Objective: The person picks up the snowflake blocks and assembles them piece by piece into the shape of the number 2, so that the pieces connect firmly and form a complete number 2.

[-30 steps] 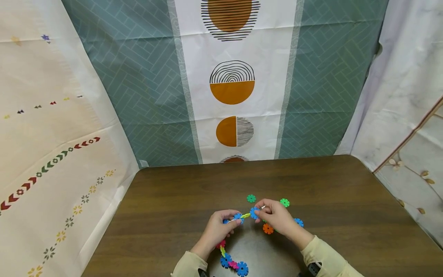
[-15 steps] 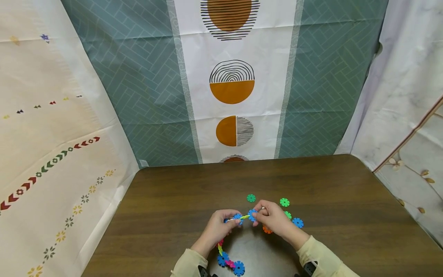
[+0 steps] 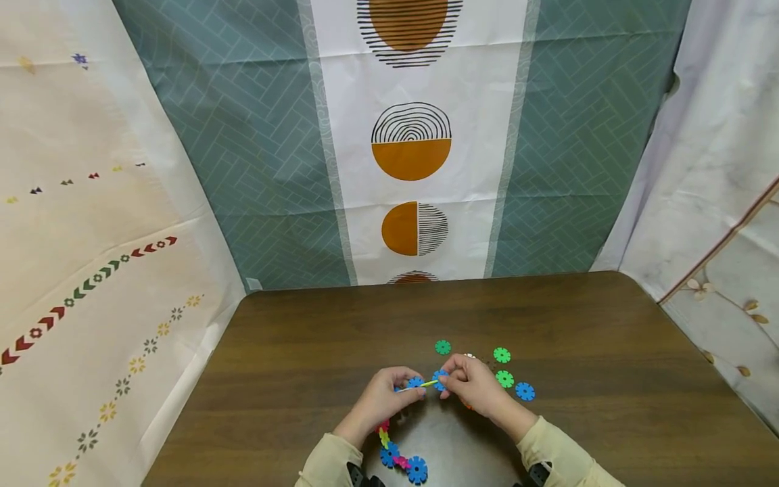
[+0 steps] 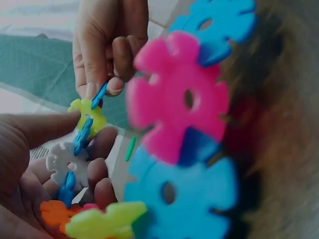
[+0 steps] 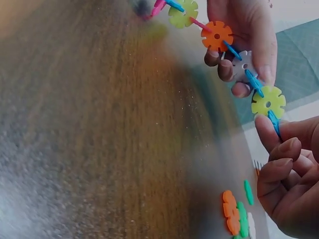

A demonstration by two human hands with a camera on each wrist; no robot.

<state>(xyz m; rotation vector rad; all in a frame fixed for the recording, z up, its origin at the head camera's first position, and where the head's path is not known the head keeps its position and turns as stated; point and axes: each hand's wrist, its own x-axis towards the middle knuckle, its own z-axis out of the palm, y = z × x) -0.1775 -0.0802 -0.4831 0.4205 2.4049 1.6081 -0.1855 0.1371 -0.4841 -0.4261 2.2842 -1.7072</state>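
A chain of notched plastic discs runs through my left hand (image 3: 382,400), whose thumb and fingers grip it near a grey-white disc (image 5: 244,65) and a blue disc (image 4: 83,136). From there it hangs down toward the table, with an orange disc (image 5: 217,36), a pink disc (image 4: 179,99) and a large-looking blue disc (image 4: 179,199). At the chain's upper end, a yellow disc (image 5: 268,102) sits between the two hands. My right hand (image 3: 477,387) pinches the blue end disc (image 5: 273,121), which meets the yellow disc's edge; how deep the slots interlock is unclear.
Loose discs lie on the brown table (image 3: 304,338) beyond and right of the right hand: several green ones, including a far green disc (image 3: 442,347), and a blue one (image 3: 525,391). An orange disc (image 5: 231,212) is mostly hidden by that hand in the head view.
My right hand has shifted slightly left and down, with the blue end disc closer to the left hand. A green disc on the table has come into view; the chain's hanging end has swung slightly left.
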